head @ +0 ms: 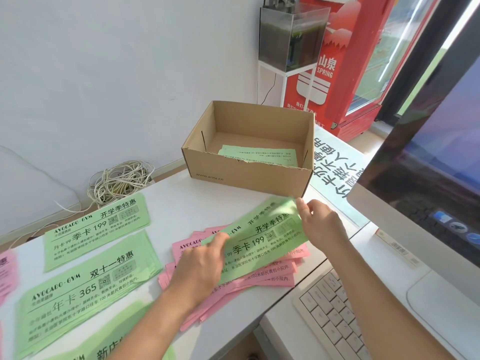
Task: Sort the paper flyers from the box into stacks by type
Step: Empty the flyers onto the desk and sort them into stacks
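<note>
Both hands are pinching a green flyer (259, 245): left hand (200, 266) gripping its near-left end, right hand (319, 222) its far-right corner, long axis slanting toward the box (249, 175).

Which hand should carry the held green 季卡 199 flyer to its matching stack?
Left. The left hand grips the green flyer on the side nearer the matching 季卡 199 stack; the right hand pinches its far end.

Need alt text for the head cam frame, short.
Both hands, left hand and right hand, hold green flyers above a loose pile of pink flyers on a white table. Sorted green stacks lie to the left; an open cardboard box behind holds a few more flyers.
</note>
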Demonstrator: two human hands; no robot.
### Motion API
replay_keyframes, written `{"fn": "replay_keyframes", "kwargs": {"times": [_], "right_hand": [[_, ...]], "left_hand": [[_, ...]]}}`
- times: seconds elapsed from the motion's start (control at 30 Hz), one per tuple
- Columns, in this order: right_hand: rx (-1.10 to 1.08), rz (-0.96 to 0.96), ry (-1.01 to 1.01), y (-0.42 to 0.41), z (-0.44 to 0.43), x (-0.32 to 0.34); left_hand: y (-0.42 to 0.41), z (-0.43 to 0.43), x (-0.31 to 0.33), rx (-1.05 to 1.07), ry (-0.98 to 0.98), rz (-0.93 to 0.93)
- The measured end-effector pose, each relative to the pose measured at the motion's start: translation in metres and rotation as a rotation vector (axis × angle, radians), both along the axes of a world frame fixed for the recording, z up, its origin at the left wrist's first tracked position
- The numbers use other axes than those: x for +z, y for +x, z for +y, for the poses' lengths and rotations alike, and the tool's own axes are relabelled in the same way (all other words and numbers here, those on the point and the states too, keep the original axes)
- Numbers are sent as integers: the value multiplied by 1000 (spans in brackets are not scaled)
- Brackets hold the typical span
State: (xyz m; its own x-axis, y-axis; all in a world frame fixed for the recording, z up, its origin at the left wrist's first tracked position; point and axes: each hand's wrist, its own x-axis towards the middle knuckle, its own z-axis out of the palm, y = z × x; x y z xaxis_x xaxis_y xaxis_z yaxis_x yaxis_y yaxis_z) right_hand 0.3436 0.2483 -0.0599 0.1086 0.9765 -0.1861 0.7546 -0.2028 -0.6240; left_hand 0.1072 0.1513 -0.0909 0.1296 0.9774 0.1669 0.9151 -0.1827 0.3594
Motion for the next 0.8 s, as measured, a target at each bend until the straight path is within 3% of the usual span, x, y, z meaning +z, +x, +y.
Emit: {"fn": "replay_keyframes", "kwargs": {"times": [0.13, 0.27, 0.37, 0.47, 0.53, 0.6, 0.7, 0.8], "right_hand": [[-37, 199, -107, 10, -1, -8], [-81, 317, -152, 13, -1, -5], [-122, 497, -249, 16, 3, 2], [13, 404, -323, 18, 6, 5], [112, 270, -294, 15, 7, 4], [171, 186, -219, 9, 5, 7], [235, 110, -2, 5, -1, 17], [258, 281, 99, 3, -10, 36]], "left_hand": [[-4, 0, 2, 137, -93, -163], [-2, -3, 6, 29, -56, -151], [0, -11, 9, -96, -107, -10], [7, -17, 13, -111, -242, 235], [11, -15, 13, -96, -288, 263], [9, -12, 9, -76, -313, 183], [5, -18, 6, 31, -266, -78], [1, -30, 13, 271, -51, -369]]}}
